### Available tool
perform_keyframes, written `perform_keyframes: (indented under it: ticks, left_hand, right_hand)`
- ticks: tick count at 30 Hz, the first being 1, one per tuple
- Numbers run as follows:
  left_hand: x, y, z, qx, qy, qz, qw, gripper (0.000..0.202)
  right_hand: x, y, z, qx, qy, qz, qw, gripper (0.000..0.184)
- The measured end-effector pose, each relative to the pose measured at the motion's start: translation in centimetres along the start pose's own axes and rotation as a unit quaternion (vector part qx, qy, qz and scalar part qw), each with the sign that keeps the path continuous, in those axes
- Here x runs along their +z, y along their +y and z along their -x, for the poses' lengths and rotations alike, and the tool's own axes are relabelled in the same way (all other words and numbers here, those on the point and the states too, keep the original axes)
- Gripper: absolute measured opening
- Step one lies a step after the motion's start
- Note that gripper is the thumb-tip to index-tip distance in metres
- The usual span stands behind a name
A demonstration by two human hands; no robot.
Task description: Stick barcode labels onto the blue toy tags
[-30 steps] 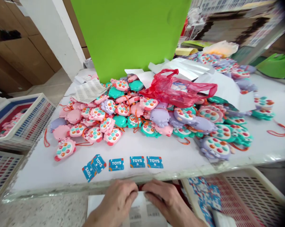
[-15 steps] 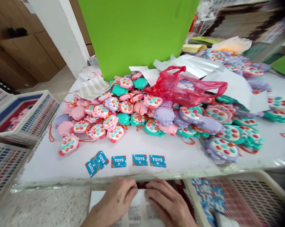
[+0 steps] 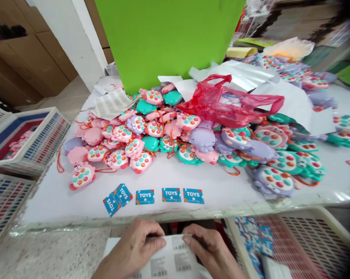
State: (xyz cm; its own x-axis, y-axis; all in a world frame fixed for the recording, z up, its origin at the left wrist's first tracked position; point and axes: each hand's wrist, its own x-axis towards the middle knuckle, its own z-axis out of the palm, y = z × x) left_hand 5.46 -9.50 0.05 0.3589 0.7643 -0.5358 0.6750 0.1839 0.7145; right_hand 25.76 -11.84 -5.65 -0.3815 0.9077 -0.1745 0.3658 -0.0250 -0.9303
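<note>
Below the table's front edge, my left hand (image 3: 137,246) and my right hand (image 3: 206,250) both pinch the top edge of a white sheet of barcode labels (image 3: 170,261). Their fingers are closed on it, left hand on the left part, right hand on the right. Just above the hands, several blue TOYS tags (image 3: 170,194) lie in a row near the table edge. Behind the tags spreads a big heap of pink, teal and purple pop-button toys (image 3: 175,135) with orange cords.
A red plastic bag (image 3: 221,102) lies on the heap, under a tall green board (image 3: 169,38). White baskets (image 3: 23,139) stand at the left. At the lower right another basket (image 3: 302,240) holds blue tags. Printed papers (image 3: 112,102) lie at the back left.
Both hands have drawn back toward me with the label sheet, so more of its barcodes shows now. The view has shifted slightly.
</note>
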Motion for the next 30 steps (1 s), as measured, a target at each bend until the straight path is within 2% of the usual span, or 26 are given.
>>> perform_keyframes:
  ticks: [2,5,8,10,13,15,18,21,24,26,30]
  left_hand:
    - [0.1,-0.3,0.0,0.007,0.010,-0.015,1.000,0.021]
    - [0.4,-0.9,-0.2,0.017,0.020,-0.021,0.999,0.023]
    - [0.7,-1.2,-0.5,0.018,0.027,-0.013,0.999,0.024]
    - [0.8,-1.2,-0.6,0.017,0.029,-0.006,0.999,0.025]
    - [0.9,-1.2,-0.6,0.005,0.031,0.005,0.999,0.025]
    - [1.0,-1.3,-0.5,0.000,0.038,0.005,0.999,0.025]
    - [1.0,-1.4,-0.5,0.002,0.044,0.000,0.999,0.026]
    - [1.1,-1.3,-0.6,0.011,0.035,0.003,0.999,0.024]
    - [1.1,-1.1,-0.7,0.021,0.031,0.009,0.999,0.022]
    - [1.1,-1.0,-0.7,0.019,0.033,0.012,0.999,0.023]
    - [1.2,-0.9,-0.6,0.008,0.035,0.012,0.999,0.025]
  right_hand:
    - [0.0,0.0,-0.1,-0.040,0.015,0.024,0.999,0.022]
    - [0.1,0.4,-0.3,-0.145,0.053,0.080,0.985,0.018]
    - [0.2,1.4,-0.3,-0.245,0.098,0.152,0.953,0.023]
    - [0.3,2.3,-0.1,-0.282,0.117,0.210,0.929,0.027]
    - [0.3,3.2,0.2,-0.300,0.125,0.277,0.904,0.028]
    - [0.3,3.3,0.4,-0.307,0.121,0.289,0.899,0.027]
    - [0.3,2.7,0.4,-0.306,0.121,0.262,0.907,0.025]
    - [0.1,1.4,-0.2,-0.271,0.127,0.216,0.929,0.021]
    - [-0.1,0.4,-0.8,-0.243,0.095,0.196,0.945,0.020]
    - [-0.1,0.5,-1.0,-0.249,0.085,0.199,0.944,0.020]
    - [0.1,2.1,-0.5,-0.288,0.125,0.247,0.917,0.024]
